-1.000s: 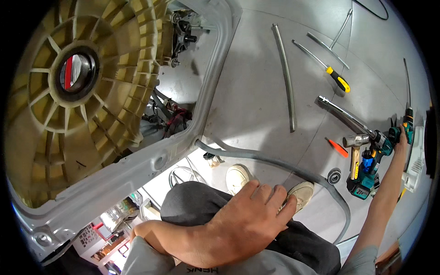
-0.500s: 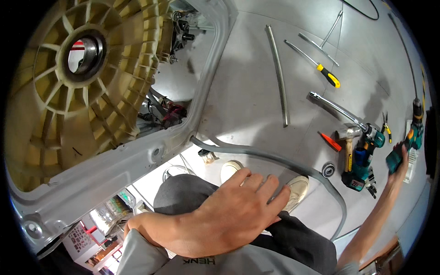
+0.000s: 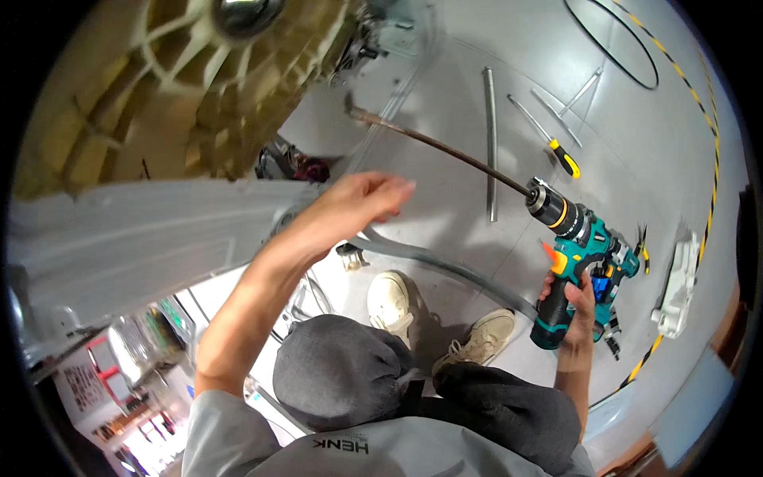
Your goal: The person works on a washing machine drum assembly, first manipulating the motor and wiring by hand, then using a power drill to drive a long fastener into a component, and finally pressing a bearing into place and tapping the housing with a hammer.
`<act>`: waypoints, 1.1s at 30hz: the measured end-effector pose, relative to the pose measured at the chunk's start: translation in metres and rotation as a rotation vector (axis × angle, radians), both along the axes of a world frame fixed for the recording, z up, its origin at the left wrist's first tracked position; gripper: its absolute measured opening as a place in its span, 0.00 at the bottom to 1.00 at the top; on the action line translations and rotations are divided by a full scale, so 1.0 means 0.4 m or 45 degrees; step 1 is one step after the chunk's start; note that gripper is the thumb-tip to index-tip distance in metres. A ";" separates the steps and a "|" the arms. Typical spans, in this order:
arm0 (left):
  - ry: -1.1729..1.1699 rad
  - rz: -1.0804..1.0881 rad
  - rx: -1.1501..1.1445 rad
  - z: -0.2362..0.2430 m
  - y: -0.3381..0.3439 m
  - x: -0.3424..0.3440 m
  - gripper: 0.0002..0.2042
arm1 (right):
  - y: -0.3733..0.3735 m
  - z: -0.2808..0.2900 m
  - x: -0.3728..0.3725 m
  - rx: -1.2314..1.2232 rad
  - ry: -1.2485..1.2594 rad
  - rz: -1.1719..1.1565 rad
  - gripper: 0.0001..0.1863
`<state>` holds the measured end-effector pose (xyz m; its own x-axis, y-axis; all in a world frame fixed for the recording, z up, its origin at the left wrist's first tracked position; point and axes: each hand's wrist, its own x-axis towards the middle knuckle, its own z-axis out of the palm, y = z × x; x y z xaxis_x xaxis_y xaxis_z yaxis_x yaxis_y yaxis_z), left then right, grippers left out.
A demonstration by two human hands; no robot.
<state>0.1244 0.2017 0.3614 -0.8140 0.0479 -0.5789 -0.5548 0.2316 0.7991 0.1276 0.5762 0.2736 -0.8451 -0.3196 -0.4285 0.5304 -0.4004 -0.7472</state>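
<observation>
My right hand [image 3: 582, 298] is closed round the grip of a teal and black cordless drill [image 3: 566, 230]. A long, rusty-brown bit [image 3: 445, 151] runs from its chuck up and left, with its tip in front of the pale metal frame by the tub. My left hand [image 3: 367, 199] hangs below that bit, apart from it, near the frame's edge. Motion smears its fingers, and nothing shows in them. Behind the frame is a large, yellowish ribbed plastic tub [image 3: 214, 95], blurred, with a dark round hub [image 3: 246, 12].
A grey hose [image 3: 429, 253] curves across the floor before my shoes. Beyond lie a metal tube [image 3: 491, 143], a yellow-black screwdriver [image 3: 563, 157], a T-handle wrench [image 3: 568, 111] and pliers [image 3: 644, 253]. At right are a second teal power tool [image 3: 620, 258], a white plastic part [image 3: 679, 286] and striped tape [image 3: 714, 175].
My right hand has lifted the drill off the floor at far right and brought it inward, its bit swinging toward the tub. My left hand has moved from over my lap up toward the frame.
</observation>
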 end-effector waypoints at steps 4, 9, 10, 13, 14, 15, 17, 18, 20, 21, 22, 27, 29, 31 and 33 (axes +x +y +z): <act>0.341 0.518 0.559 -0.122 0.069 -0.005 0.26 | 0.021 -0.074 0.019 -0.121 -0.088 0.035 0.32; 0.536 0.663 0.769 -0.121 0.134 -0.046 0.17 | 0.074 -0.205 0.050 -0.240 -0.185 0.035 0.30; 0.608 0.646 0.735 -0.138 0.131 -0.044 0.15 | 0.075 -0.233 0.065 -0.202 -0.219 0.004 0.29; 0.715 0.556 0.849 -0.141 0.140 -0.058 0.15 | 0.089 -0.247 0.071 -0.057 0.039 0.065 0.28; 0.668 0.591 0.864 -0.129 0.143 -0.067 0.15 | 0.123 -0.260 0.075 -0.097 -0.030 0.019 0.29; 0.642 0.605 0.873 -0.129 0.141 -0.081 0.15 | 0.158 -0.275 0.071 -0.137 -0.100 -0.029 0.31; 0.575 0.657 0.883 -0.152 0.128 -0.114 0.15 | 0.136 -0.220 0.035 -0.410 -0.328 -0.008 0.37; 0.610 0.674 0.867 -0.169 0.116 -0.133 0.15 | 0.104 -0.185 0.012 -0.245 -0.355 -0.019 0.35; 0.481 0.857 0.837 -0.202 0.069 -0.166 0.15 | -0.024 -0.081 -0.020 0.121 -0.244 -0.033 0.31; 0.425 0.937 0.791 -0.200 0.056 -0.180 0.15 | -0.086 -0.030 -0.025 0.287 -0.098 -0.042 0.28; 0.420 0.956 0.863 -0.206 0.044 -0.212 0.15 | -0.052 -0.088 -0.059 0.183 -0.055 0.047 0.23; 0.359 0.956 0.869 -0.269 -0.070 -0.288 0.15 | -0.165 -0.047 -0.081 0.019 0.104 0.118 0.23; 0.343 1.021 0.744 -0.291 -0.074 -0.317 0.15 | -0.203 -0.008 -0.103 0.064 0.050 0.083 0.23; 0.343 1.066 0.519 -0.313 -0.098 -0.331 0.14 | -0.227 -0.025 -0.129 0.036 0.023 0.120 0.24; 0.275 1.155 0.403 -0.315 -0.098 -0.350 0.14 | -0.253 -0.033 -0.146 -0.017 0.055 0.142 0.25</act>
<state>-0.0155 0.1626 0.2354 -0.7055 -0.5199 -0.4817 -0.2514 -0.4518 0.8560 0.0694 0.4752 0.2603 -0.8215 -0.4181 -0.3877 0.5396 -0.3506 -0.7654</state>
